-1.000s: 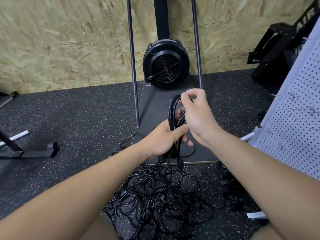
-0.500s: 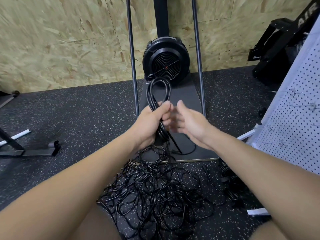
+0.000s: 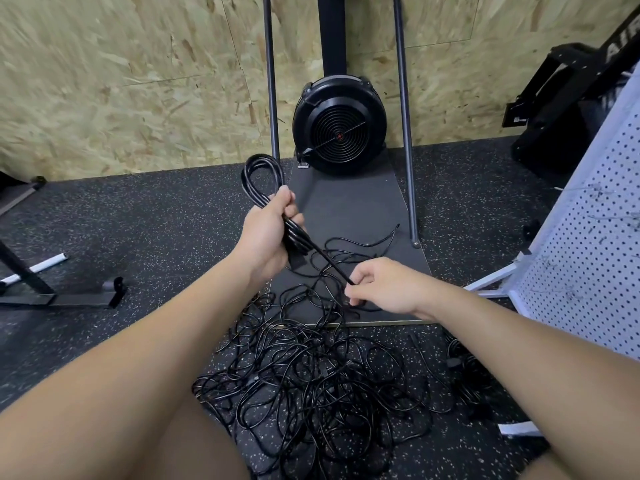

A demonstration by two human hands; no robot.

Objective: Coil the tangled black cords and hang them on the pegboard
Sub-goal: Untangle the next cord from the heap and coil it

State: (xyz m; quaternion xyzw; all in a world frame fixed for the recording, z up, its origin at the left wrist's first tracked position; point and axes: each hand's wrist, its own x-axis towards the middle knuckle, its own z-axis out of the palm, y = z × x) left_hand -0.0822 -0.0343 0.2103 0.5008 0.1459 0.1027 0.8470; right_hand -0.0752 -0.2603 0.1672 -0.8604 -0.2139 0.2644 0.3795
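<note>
Down and away from the coil has dropped the right hand (image 3: 384,285), now pinching a taut strand above the tangled cords (image 3: 311,382) on the speckled floor (image 3: 138,220), while beyond it the left hand (image 3: 266,233) grips the coiled cord (image 3: 261,178), pegboard (image 3: 588,258) standing at right.
</note>
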